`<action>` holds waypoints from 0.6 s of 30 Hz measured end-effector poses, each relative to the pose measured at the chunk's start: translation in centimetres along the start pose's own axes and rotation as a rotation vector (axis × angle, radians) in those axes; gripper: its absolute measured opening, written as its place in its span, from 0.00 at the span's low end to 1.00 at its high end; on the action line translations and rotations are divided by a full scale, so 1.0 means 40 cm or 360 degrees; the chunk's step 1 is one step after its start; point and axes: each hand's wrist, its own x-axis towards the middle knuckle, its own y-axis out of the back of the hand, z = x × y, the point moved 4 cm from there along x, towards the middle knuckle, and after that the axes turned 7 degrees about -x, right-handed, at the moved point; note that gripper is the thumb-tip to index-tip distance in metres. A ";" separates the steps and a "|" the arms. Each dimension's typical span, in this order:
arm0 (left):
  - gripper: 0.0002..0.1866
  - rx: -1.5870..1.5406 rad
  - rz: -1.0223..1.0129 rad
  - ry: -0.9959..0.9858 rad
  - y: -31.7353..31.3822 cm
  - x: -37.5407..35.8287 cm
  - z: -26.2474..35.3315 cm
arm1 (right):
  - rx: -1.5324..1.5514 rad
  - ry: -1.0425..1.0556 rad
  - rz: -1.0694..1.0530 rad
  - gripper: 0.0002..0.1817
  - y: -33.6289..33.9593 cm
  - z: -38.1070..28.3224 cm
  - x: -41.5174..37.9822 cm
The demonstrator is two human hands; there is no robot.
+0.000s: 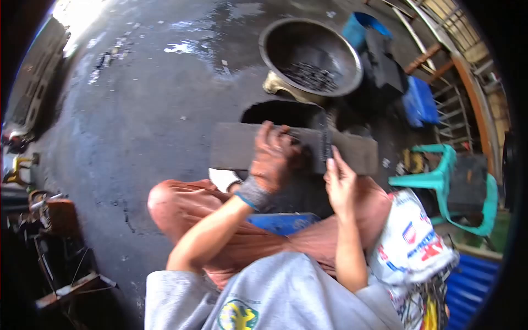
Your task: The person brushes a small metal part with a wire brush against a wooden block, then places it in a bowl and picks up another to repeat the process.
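A long grey-brown wooden block (pixel 234 146) lies across in front of my crossed legs. My left hand (pixel 274 157), in a stained work glove with a grey cuff, is bent over the block. Its fingers curl onto a dark flat piece (pixel 312 147), whose edges blur into the shadow. My right hand (pixel 342 184) is bare and closed around the near end of a long, narrow dark blade (pixel 326 137). The blade points away from me across the block, just right of the dark piece. Its handle is mostly hidden by my fingers.
Beyond the block stands a wide metal basin (pixel 311 55) with many small black pieces inside. A blue container (pixel 366 30) is behind it. On the right are a teal plastic chair (pixel 423 180) and a white printed sack (pixel 407 239). Machinery parts (pixel 60 217) stand at left.
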 end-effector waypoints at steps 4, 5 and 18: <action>0.17 -0.0240 -0.0189 0.0164 -0.022 -0.016 -0.028 | 0.0007 -0.0070 -0.0051 0.27 0.002 -0.023 -0.065; 0.17 -0.0234 -0.0196 0.0234 -0.042 -0.026 -0.041 | -0.0002 -0.0086 -0.0045 0.27 0.000 -0.029 -0.073; 0.19 -0.0345 -0.0324 0.0244 0.023 0.007 -0.015 | -0.0291 0.0058 -0.0081 0.26 -0.053 -0.006 -0.120</action>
